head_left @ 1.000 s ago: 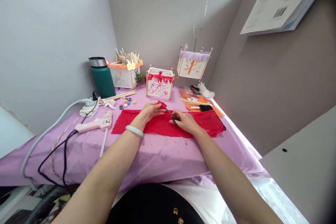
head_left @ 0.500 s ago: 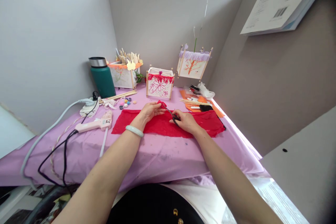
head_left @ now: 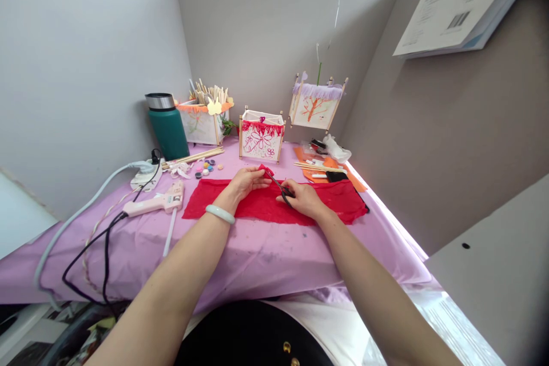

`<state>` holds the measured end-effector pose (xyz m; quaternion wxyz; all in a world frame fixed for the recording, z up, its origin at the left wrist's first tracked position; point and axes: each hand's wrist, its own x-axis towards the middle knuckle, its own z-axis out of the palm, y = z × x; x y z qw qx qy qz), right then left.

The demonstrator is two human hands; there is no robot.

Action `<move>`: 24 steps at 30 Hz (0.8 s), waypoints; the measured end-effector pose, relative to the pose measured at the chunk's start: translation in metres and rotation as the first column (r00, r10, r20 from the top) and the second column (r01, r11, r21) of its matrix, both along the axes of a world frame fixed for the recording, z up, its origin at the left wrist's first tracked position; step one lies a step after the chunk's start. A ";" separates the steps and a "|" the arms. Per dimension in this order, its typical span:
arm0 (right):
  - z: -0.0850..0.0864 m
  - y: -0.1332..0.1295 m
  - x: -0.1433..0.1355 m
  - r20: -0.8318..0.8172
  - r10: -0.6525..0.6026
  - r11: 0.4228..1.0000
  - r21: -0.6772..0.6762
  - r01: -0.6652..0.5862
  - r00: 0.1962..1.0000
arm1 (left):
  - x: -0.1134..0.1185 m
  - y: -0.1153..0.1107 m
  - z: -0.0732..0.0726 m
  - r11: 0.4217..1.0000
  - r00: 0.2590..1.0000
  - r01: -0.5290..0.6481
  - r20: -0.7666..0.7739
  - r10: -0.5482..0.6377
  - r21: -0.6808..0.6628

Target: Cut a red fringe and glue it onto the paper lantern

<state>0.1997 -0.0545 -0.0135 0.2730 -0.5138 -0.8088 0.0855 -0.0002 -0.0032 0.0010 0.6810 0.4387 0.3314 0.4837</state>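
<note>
By the far edge of the long, flat red cloth [head_left: 266, 209], my left hand [head_left: 247, 182] pinched a small red cloth piece [head_left: 266, 170] and my right hand [head_left: 303, 199] gripped black-handled metal scissors [head_left: 283, 189] at it, but how much was snipped or left, I couldn't tell.

The person wears a pale green bangle [head_left: 220, 214]. The clothing [head_left: 249, 334] is black, with round gold-coloured buttons [head_left: 287, 346].

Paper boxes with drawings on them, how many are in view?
3: the orange-trimmed box just right of the green bottle, partly behind it; the red-fringed box in the middle; the purple-fringed box farther right.
</note>
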 end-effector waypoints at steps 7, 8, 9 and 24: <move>0.002 -0.001 -0.001 0.003 -0.006 1.000 -0.016 0.006 1.000 | 0.000 0.000 0.000 1.000 1.000 0.009 0.005 -0.009 -0.002; 0.001 0.000 -0.001 0.002 -0.005 1.000 -0.011 0.005 1.000 | 0.000 0.000 0.000 1.000 1.000 0.008 0.008 -0.008 -0.001; 0.001 0.000 0.000 -0.001 -0.004 1.000 -0.005 0.003 1.000 | 0.000 0.001 0.000 1.000 1.000 0.007 0.010 -0.007 -0.002; -0.001 0.002 0.000 0.003 -0.004 1.000 0.004 0.004 1.000 | 0.001 -0.001 0.000 1.000 1.000 0.016 -0.020 -0.016 -0.001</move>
